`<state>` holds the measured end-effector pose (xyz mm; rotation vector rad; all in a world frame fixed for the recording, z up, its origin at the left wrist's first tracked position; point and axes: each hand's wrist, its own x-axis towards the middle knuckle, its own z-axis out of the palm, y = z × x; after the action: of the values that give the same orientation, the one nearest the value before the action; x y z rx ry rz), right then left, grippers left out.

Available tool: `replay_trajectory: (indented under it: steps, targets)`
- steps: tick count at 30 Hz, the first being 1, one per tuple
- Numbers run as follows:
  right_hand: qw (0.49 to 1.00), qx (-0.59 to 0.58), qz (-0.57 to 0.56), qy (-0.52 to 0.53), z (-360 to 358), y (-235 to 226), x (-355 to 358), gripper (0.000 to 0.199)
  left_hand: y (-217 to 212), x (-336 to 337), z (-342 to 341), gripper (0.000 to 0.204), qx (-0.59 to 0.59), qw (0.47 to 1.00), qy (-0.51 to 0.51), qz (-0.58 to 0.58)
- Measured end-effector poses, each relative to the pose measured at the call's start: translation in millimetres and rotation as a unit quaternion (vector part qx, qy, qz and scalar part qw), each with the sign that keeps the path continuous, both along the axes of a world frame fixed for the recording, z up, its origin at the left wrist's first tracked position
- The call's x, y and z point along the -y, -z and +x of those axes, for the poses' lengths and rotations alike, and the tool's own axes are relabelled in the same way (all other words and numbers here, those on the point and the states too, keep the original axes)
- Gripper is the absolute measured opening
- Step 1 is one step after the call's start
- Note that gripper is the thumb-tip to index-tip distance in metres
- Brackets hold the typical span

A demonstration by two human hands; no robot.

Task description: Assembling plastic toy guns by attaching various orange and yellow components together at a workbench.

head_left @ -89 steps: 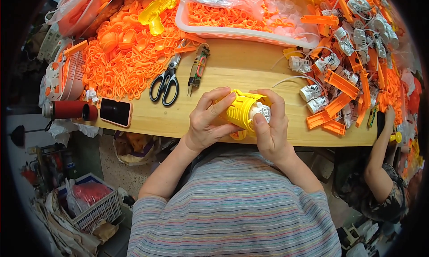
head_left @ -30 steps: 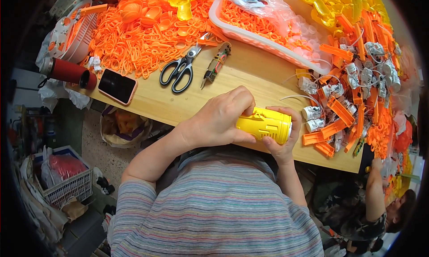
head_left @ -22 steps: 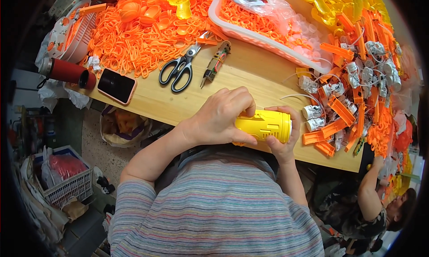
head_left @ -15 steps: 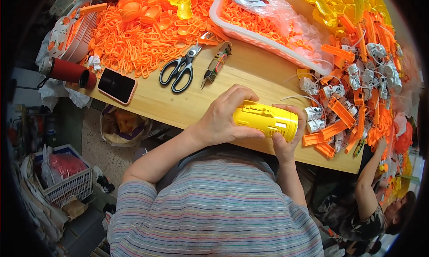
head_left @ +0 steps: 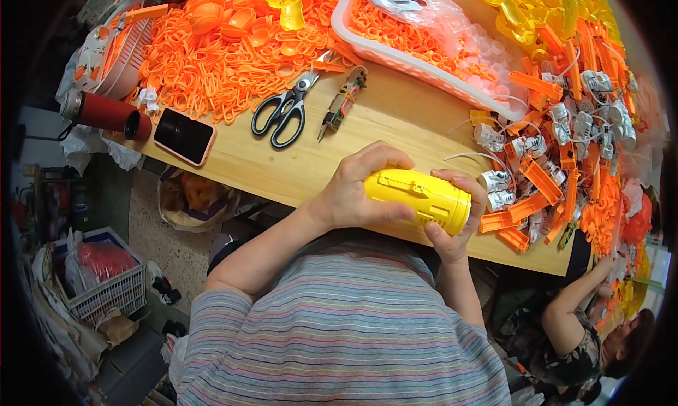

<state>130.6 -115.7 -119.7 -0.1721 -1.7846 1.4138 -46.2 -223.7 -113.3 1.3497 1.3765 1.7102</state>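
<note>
A yellow plastic cylinder with raised ribs and small slots lies sideways between my two hands, just over the near edge of the table. My left hand is closed round its left end, thumb along the near side. Round the right end curl the fingers of my right hand, the thumb pressing its near side. Beyond my hands rest black-handled scissors and a screwdriver-like tool with a pointed tip and a multicoloured, worn handle.
Orange plastic parts are heaped at the back left, near a phone and a red flask. A white basket stands behind. White motor-like units with orange pieces pile up at right. Another person sits at lower right.
The yellow cylinder has been rolled in my hands, so its slotted face has turned out of sight. At right, the other person's arm has drawn back from the orange pile.
</note>
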Motion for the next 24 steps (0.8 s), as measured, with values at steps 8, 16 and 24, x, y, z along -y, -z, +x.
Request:
replay_trajectory:
  steps: [8, 16, 24]
  targets:
    - [1.000, -0.009, 0.028, 0.004, -1, 3, -11, 0.077, -5, 3, 3, 0.067, -0.186, 0.977, -0.038, 0.102]
    - [0.992, -0.085, 0.034, 0.086, -18, -4, -4, 0.058, 1, 1, 13, 0.070, -0.219, 0.961, -0.099, 0.134]
    - [0.990, -0.028, 0.076, 0.117, -21, -10, -3, 0.048, 4, 1, 18, 0.070, -0.191, 0.966, -0.116, 0.127]
